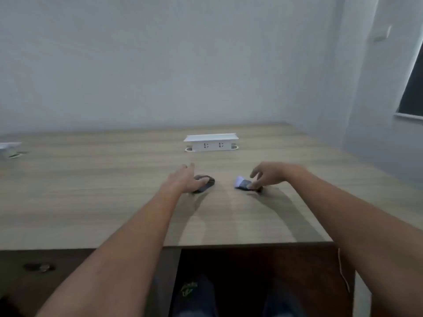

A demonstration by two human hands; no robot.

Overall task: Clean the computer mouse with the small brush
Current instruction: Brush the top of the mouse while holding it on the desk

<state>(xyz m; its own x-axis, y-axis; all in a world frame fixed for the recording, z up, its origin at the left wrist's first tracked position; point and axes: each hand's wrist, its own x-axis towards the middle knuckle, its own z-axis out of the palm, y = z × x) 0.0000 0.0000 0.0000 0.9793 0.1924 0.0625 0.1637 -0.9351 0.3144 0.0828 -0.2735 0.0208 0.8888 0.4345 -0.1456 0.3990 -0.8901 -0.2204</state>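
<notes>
A dark computer mouse (pixel 207 183) lies on the wooden table (pixel 114 191), near the middle. My left hand (pixel 185 179) rests on its left side, thumb across the top, fingers spread past it. To the right lies a small brush (pixel 243 183) with a dark body and white bristles pointing left. My right hand (pixel 267 176) hovers over the brush's right end, fingertips touching the handle, fingers curled but apart. The image is blurred, so I cannot tell whether either hand has a firm grip.
A white socket box (pixel 211 143) stands on the table behind the hands. Another white object (pixel 8 148) sits at the far left edge. The table's front edge (pixel 229 244) runs close to me; my legs show below it. A wall rises behind.
</notes>
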